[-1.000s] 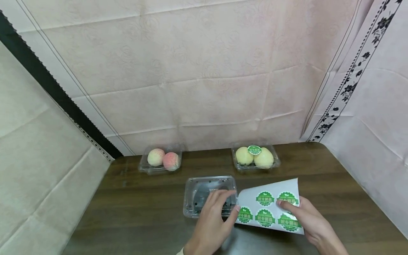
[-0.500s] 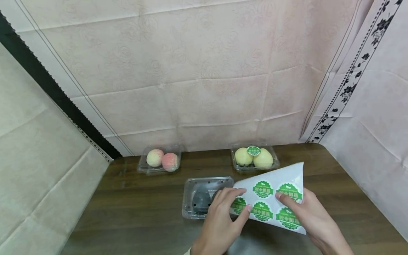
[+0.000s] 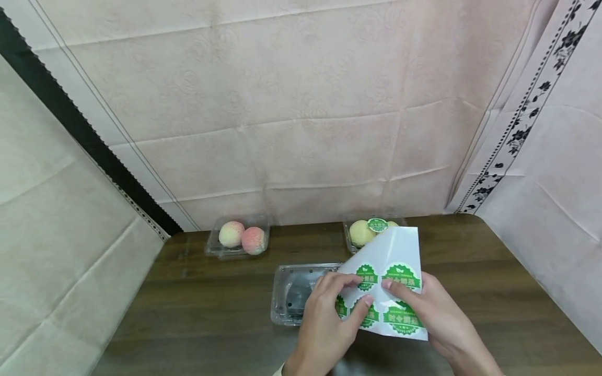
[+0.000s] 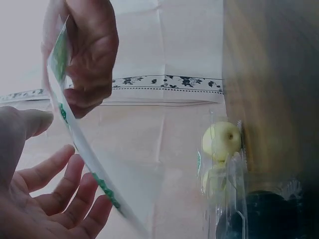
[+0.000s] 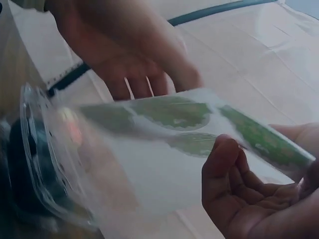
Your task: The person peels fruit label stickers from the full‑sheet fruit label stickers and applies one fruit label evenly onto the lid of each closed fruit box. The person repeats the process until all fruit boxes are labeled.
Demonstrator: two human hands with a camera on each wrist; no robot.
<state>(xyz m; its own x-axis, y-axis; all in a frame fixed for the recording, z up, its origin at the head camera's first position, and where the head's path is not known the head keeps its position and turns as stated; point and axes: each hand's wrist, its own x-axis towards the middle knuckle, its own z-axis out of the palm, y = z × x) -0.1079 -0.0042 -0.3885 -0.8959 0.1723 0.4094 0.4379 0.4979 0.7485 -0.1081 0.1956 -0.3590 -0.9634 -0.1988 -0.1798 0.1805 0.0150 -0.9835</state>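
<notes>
Right hand [image 3: 438, 314]: sticker sheet [image 3: 395, 250] was pinched between thumb and fingers, tilted above table [image 3: 197, 318], its far corner raised across yellow-fruit pack [image 3: 350, 247] near far right corner. Left hand [image 3: 327, 316]: fingers were loosely spread at printed face, contact uncertain. Clear box [image 3: 288, 303] was partly covered. Peach pack [image 3: 217, 250] was set by far edge, toward left corner.

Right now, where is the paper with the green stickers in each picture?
Head: the sticker sheet is low, just right of the middle, between the hands.
Left wrist: the sheet is nearly edge-on, slanting from upper left down to the bottom.
Right wrist: the sheet spreads across the middle, partly blurry.
Shared landmark: the right hand, gripping the sheet in every view.
</notes>
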